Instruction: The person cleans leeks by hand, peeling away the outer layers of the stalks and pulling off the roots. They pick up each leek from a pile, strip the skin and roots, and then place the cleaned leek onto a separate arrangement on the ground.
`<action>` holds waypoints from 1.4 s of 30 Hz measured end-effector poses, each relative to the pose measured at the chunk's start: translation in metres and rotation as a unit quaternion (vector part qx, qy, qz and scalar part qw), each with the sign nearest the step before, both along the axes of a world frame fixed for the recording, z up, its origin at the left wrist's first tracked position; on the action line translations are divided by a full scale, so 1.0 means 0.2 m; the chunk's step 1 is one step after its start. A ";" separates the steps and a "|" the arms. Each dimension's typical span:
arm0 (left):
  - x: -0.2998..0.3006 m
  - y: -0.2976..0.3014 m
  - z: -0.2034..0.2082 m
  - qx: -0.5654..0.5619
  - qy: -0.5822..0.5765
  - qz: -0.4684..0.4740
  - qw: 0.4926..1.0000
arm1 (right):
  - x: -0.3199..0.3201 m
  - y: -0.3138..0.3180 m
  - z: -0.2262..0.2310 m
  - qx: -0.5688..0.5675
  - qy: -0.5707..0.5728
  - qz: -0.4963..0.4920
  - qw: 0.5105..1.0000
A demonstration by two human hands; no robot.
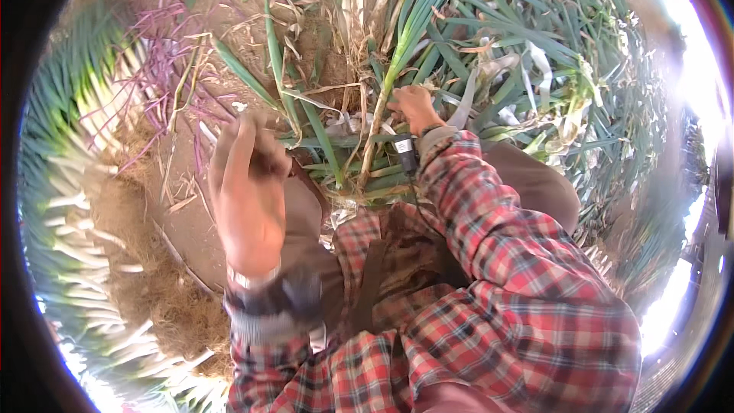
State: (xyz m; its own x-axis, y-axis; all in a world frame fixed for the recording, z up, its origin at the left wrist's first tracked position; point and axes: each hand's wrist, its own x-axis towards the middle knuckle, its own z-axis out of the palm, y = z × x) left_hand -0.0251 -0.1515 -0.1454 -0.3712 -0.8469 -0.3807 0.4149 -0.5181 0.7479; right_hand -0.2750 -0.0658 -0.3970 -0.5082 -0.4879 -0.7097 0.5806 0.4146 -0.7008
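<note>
head view: right grip pinching a green onion beside the leaf heap; blurred left grip loosely spread. the onion should prove light, limp-leaved, easily bruised; best held at its firmer stem.

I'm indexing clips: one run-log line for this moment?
left hand: raised, blurred; right hand: at green stalk; leaf pile: upper right

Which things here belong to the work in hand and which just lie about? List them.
Likely part of the work:
long green onion, beside the right hand
left hand, raised, blurred
row of onions at left

Apparently just lying about:
purple strands at left
loose green leaves at right
</note>
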 end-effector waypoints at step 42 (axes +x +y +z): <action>-0.32 0.53 0.64 -0.262 -0.009 -0.143 0.954 | 0.40 0.44 1.69 -0.512 0.012 0.238 0.825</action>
